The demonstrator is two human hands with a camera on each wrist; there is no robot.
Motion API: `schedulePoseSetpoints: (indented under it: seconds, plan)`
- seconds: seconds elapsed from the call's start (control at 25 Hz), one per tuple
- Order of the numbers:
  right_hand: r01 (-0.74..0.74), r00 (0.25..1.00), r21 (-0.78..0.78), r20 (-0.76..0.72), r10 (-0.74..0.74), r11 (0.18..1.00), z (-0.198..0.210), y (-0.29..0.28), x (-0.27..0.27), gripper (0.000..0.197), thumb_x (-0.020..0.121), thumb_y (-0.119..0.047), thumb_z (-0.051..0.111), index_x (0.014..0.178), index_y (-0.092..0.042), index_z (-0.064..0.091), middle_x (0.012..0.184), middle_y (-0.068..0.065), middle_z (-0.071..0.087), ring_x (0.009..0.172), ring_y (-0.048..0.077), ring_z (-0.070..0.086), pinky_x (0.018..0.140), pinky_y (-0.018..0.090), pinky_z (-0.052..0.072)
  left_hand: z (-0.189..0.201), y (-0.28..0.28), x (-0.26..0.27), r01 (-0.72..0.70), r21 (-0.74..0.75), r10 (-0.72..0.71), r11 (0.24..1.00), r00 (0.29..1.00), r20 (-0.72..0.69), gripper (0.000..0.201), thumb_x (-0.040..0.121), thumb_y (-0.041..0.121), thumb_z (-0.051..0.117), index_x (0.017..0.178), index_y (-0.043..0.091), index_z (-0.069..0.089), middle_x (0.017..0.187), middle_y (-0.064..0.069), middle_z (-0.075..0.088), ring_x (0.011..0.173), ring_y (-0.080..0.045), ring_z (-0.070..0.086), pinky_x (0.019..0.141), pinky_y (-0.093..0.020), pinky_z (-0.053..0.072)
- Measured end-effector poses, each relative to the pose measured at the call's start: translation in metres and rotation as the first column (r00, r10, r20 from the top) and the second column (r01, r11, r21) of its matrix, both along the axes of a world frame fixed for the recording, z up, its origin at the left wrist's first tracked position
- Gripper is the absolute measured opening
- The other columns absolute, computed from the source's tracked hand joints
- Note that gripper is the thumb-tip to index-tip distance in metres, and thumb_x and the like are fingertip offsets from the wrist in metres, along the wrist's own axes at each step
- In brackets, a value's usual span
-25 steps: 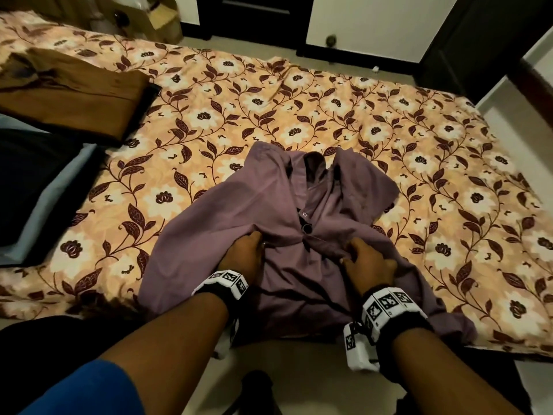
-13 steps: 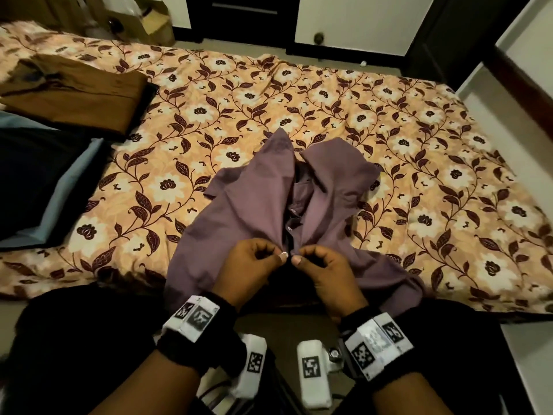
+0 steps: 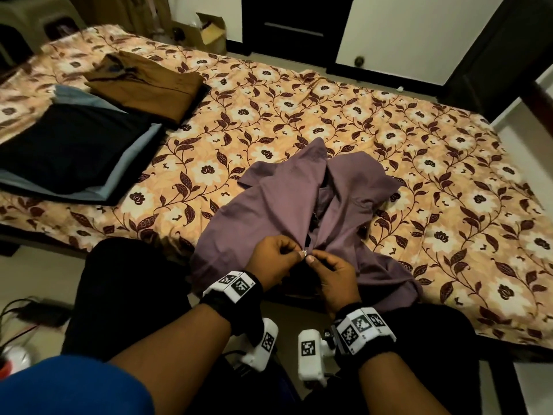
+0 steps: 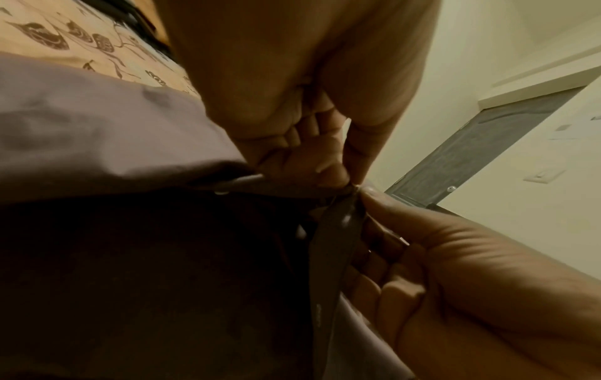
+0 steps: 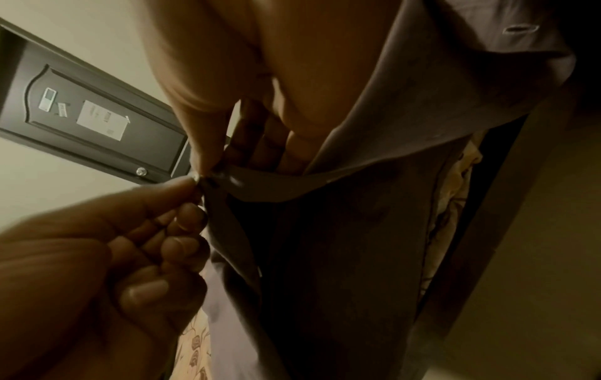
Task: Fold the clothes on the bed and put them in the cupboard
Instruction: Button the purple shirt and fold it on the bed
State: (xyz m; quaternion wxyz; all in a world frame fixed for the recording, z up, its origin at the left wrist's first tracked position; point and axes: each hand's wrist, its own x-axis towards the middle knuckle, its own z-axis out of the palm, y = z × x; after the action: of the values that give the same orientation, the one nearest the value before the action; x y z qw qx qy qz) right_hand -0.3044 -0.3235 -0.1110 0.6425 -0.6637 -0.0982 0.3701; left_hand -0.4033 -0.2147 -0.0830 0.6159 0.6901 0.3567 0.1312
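Pinching the front opening of the purple shirt (image 3: 269, 211) with both hands, I am holding its two edges together at the near edge of the bed (image 3: 449, 175). My left hand (image 3: 276, 259) is gripping the left edge between thumb and forefinger, with the other fingers curled in. My right hand (image 3: 333, 278) is gripping the right edge the same way, thumb tip meeting the left hand's. A small pale button (image 3: 304, 252) is showing between the two thumbs. In the left wrist view, both sets of fingertips are closing on one point of the fabric. In the right wrist view, a buttonhole (image 5: 520, 29) is lying open further along the strip.

The shirt is lying crumpled on the floral bedsheet, collar end pointing away from me, lower part hanging over the near edge. A folded brown garment (image 3: 146, 82) is lying on the far left of the bed. Just beside it, nearer to me, a black garment (image 3: 68, 145) is resting on a folded grey-blue one (image 3: 131, 163). A cardboard box (image 3: 209, 31) is standing on the floor beyond the bed.
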Motion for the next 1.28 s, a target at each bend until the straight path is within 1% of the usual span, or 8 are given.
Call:
schedulePoseSetpoints:
  seconds: [0.28,0.48,0.68,0.88,1.0,1.12,1.2,1.28]
  plan:
    - [0.003,1.0,0.029,0.01,-0.003,1.0,-0.001,0.002,-0.001,0.018,0.084,0.004,0.064,0.101,0.002,0.069,0.089,0.012,0.073,0.088,0.029,0.069,0.087,0.04,0.055,-0.01,-0.003,-0.003,-0.049,0.029,0.049,0.998,0.999,-0.001,0.011,0.09,0.014,0.067,0.08,0.009,0.067,0.064,-0.005,0.062,0.046,-0.016,0.054,0.039,-0.022,0.042]
    - [-0.052,0.999,0.027,-0.002,0.052,0.998,-0.002,0.004,0.0,0.022,0.086,0.009,0.058,0.087,-0.008,0.071,0.078,0.005,0.073,0.075,0.02,0.069,0.077,0.034,0.058,-0.019,-0.002,-0.004,-0.044,0.029,0.044,0.999,0.999,-0.009,0.009,0.091,0.012,0.064,0.087,0.004,0.068,0.071,-0.015,0.066,0.05,-0.019,0.058,0.041,-0.025,0.046]
    - [-0.072,0.992,0.017,0.108,0.07,0.997,-0.006,0.004,0.003,0.014,0.081,0.01,0.065,0.077,-0.004,0.064,0.066,0.002,0.068,0.06,0.009,0.066,0.059,0.023,0.055,-0.026,-0.009,-0.001,-0.026,-0.023,0.025,0.999,1.0,-0.013,0.014,0.091,0.015,0.062,0.081,0.013,0.071,0.072,-0.013,0.07,0.06,-0.024,0.068,0.056,-0.037,0.059]
    - [-0.135,0.973,-0.024,0.187,0.137,0.991,-0.011,0.007,0.001,0.015,0.08,0.01,0.067,0.076,-0.004,0.062,0.067,0.002,0.064,0.056,0.002,0.061,0.056,0.018,0.051,-0.033,-0.006,0.002,-0.037,0.101,0.042,0.994,0.998,-0.054,0.013,0.09,0.011,0.06,0.08,0.012,0.07,0.076,-0.012,0.071,0.071,-0.029,0.069,0.067,-0.044,0.059]
    - [-0.198,0.964,-0.026,0.175,0.2,0.98,-0.009,0.008,0.004,0.016,0.079,0.011,0.067,0.073,-0.003,0.063,0.062,-0.002,0.064,0.057,0.004,0.06,0.057,0.02,0.05,-0.034,-0.01,0.004,0.015,0.284,0.023,0.959,0.991,-0.128,0.01,0.09,0.006,0.056,0.085,0.006,0.064,0.082,-0.012,0.067,0.078,-0.028,0.063,0.073,-0.038,0.053]
    - [-0.241,0.962,0.019,0.133,0.236,0.97,-0.006,0.009,0.006,0.017,0.079,0.009,0.067,0.071,-0.005,0.063,0.065,0.0,0.067,0.063,0.009,0.061,0.063,0.023,0.052,-0.036,-0.007,0.005,-0.072,0.309,0.113,0.948,0.987,-0.115,0.008,0.091,0.006,0.056,0.085,0.008,0.062,0.08,-0.008,0.065,0.078,-0.026,0.06,0.072,-0.034,0.047]
    - [-0.216,0.975,0.041,0.065,0.214,0.975,-0.005,0.007,0.006,0.016,0.082,0.007,0.066,0.072,-0.006,0.062,0.071,0.006,0.066,0.069,0.017,0.061,0.071,0.031,0.053,-0.04,-0.005,0.003,-0.033,0.332,0.07,0.943,0.993,-0.099,0.008,0.092,0.007,0.057,0.086,0.01,0.061,0.082,-0.006,0.064,0.08,-0.026,0.06,0.074,-0.036,0.048]
    - [-0.189,0.982,0.063,-0.019,0.19,0.98,-0.006,0.006,0.007,0.015,0.087,0.003,0.061,0.076,-0.007,0.057,0.078,0.013,0.061,0.079,0.023,0.056,0.079,0.04,0.047,-0.044,-0.004,-0.002,0.023,0.363,-0.003,0.931,0.998,-0.056,0.009,0.091,0.003,0.057,0.096,0.008,0.062,0.095,-0.01,0.064,0.091,-0.026,0.059,0.083,-0.039,0.048]
